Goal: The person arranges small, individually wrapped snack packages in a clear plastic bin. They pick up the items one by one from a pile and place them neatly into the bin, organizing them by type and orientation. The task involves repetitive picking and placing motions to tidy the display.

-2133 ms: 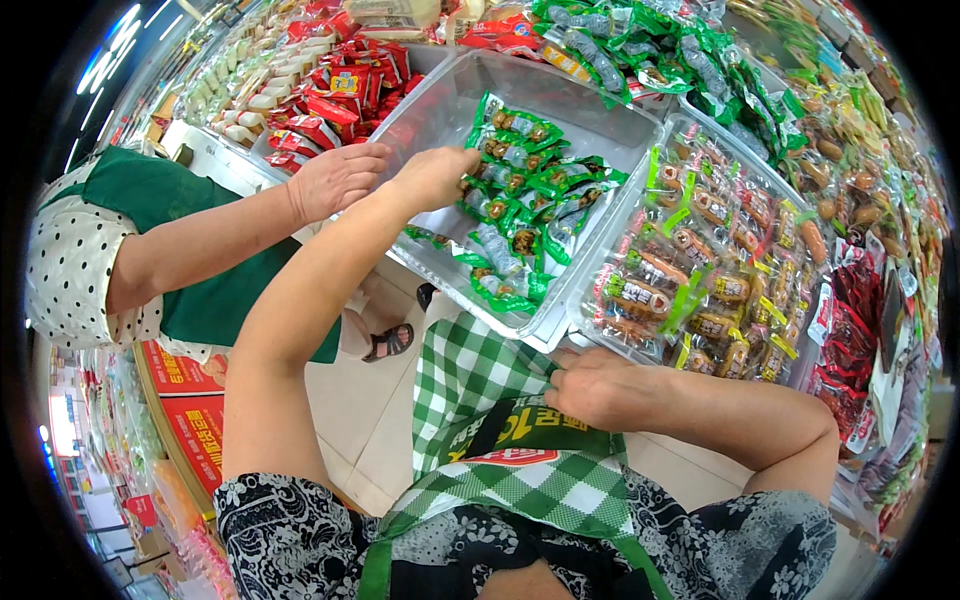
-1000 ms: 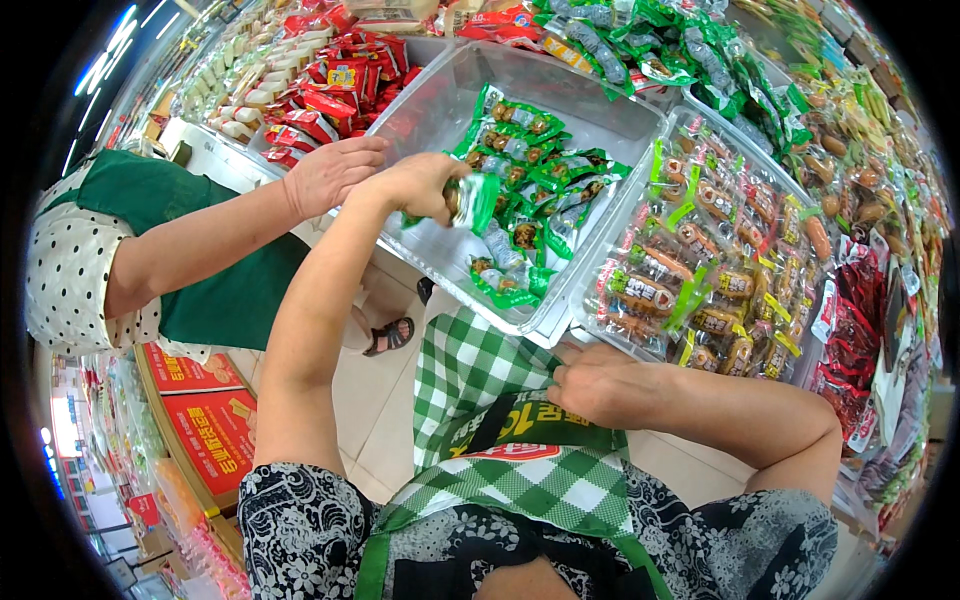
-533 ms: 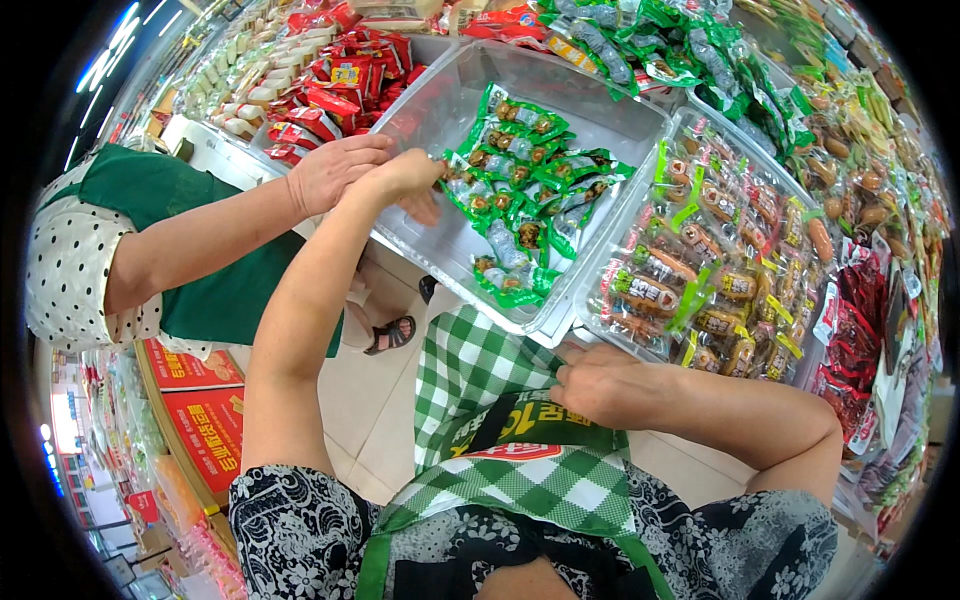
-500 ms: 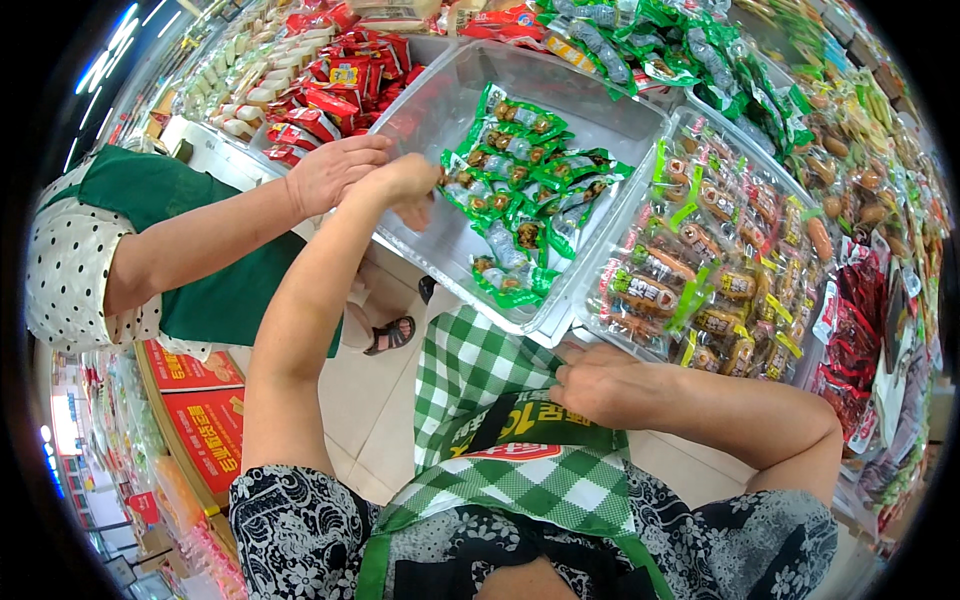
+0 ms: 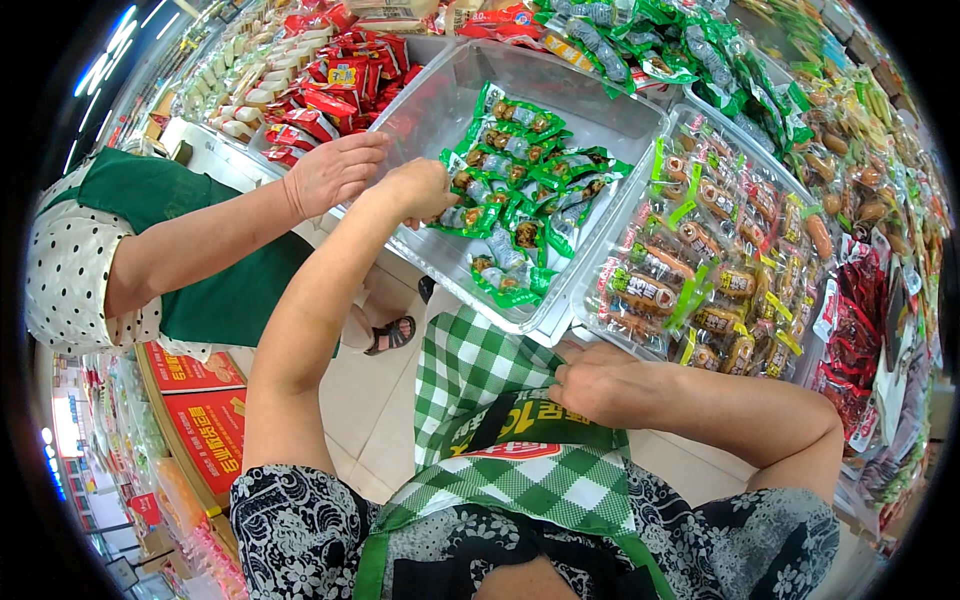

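Looks like smooth, clear hard plastic on the middle bin (image 5: 575, 95), kinda shiny along the rim. Shows glossy, crinkly film on the green packets (image 5: 515, 150) inside, plus shiny see-through wrap on the sausage packs (image 5: 645, 290) to the right. Gets glossy again on the red packets (image 5: 345, 85) far left. Goes matt for the near checked apron (image 5: 540, 490), plainly cloth.

Fingertips of the left grip (image 5: 422, 190) are mostly hidden; whether they hold a green packet (image 5: 466, 218) cannot be told.
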{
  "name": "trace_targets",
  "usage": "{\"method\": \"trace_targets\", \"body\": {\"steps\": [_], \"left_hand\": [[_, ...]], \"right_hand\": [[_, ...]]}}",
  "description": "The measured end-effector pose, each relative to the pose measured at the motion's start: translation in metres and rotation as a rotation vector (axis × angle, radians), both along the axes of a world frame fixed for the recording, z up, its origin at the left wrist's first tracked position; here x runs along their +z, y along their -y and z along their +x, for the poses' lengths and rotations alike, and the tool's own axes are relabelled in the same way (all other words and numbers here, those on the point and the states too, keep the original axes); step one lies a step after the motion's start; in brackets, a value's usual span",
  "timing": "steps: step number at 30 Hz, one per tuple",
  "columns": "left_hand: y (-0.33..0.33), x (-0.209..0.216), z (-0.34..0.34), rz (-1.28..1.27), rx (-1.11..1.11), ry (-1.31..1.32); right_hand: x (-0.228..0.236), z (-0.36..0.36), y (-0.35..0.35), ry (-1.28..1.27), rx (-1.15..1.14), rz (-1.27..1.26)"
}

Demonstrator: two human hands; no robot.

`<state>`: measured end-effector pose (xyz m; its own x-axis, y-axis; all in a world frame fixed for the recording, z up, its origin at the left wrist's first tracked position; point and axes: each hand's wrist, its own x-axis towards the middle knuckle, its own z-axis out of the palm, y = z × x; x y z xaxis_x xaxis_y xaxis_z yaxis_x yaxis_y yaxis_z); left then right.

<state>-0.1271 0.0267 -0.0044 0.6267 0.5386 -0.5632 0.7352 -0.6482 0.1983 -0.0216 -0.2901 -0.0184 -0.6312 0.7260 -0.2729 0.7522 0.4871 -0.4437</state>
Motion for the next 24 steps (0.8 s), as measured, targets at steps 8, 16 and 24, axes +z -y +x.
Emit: {"method": "trace_targets", "body": {"steps": [8, 16, 24], "left_hand": [[0.004, -0.002, -0.003, -0.111, -0.220, 0.024], [-0.020, -0.027, -0.006, 0.344, -0.739, 0.143], [-0.013, -0.024, 0.003, 0.376, -0.703, 0.195]], "right_hand": [[0.002, 0.001, 0.000, -0.001, 0.003, -0.012], [0.000, 0.001, 0.002, 0.037, 0.022, 0.008], [-0.009, 0.004, 0.007, 0.001, 0.011, 0.051]]}}
